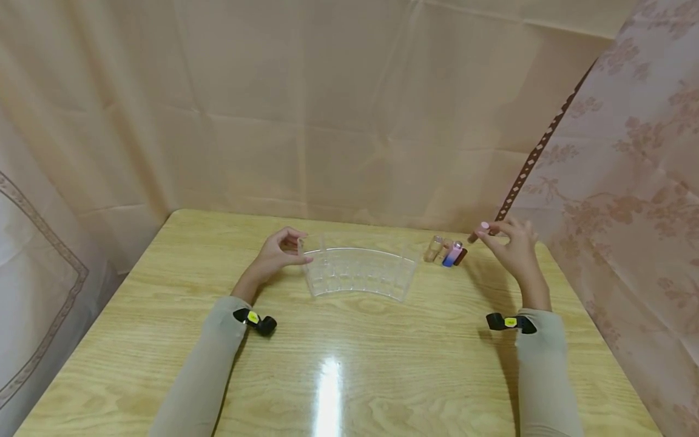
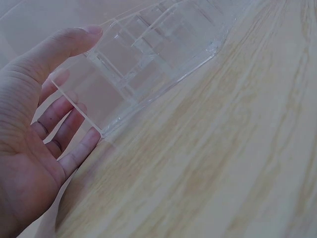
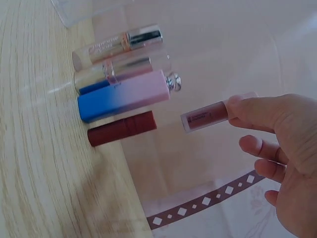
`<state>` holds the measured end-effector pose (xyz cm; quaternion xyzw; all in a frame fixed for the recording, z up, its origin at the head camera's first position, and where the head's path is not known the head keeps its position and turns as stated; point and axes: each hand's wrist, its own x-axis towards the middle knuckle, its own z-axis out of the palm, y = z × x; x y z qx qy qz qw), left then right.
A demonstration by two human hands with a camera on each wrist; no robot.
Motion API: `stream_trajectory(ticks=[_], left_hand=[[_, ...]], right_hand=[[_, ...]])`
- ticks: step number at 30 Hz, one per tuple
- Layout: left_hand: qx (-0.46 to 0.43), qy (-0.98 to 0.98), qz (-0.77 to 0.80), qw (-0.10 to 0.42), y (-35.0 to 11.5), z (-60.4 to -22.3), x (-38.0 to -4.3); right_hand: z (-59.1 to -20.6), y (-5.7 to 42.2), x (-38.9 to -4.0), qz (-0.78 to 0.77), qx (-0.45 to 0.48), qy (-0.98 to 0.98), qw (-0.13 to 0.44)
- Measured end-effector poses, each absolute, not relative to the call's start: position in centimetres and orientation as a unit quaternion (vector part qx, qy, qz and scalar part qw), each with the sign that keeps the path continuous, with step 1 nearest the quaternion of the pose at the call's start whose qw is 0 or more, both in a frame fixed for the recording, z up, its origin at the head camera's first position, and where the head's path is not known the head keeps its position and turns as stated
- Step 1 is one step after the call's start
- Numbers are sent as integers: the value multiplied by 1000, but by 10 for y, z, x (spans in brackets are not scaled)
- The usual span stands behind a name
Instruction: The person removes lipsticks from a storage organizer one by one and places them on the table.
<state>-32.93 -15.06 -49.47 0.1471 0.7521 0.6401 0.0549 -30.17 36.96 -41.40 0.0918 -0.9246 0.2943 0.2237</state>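
Note:
A clear curved plastic organizer (image 1: pixel 357 273) with several compartments stands on the table. My left hand (image 1: pixel 278 249) grips its left end, thumb over the upper edge and fingers behind the side wall, as the left wrist view shows. My right hand (image 1: pixel 513 246) pinches a mauve lip gloss tube (image 3: pixel 208 115) between thumb and forefinger, above the far right of the table, its other fingers loosely bent. Left of that hand stand several lip products: a dark red lipstick (image 3: pixel 122 129), a blue-and-pink lipstick (image 3: pixel 124 95) and clear tubes, one of them a lip tube (image 3: pixel 116 47) with a dark silvery top.
The wooden table (image 1: pixel 382 364) carries a bright light reflection near its front. A beige curtain (image 1: pixel 349 121) hangs along the back edge, and a floral cloth (image 1: pixel 633 200) borders the right side. Another pale cloth (image 1: pixel 43 267) hangs at the left.

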Motion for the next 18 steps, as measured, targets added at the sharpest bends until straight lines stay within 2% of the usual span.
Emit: stream_trajectory(ticks=[18], left_hand=[[144, 760, 632, 48, -150, -495, -330]], right_hand=[[-423, 380, -309, 284, 100, -927, 224]])
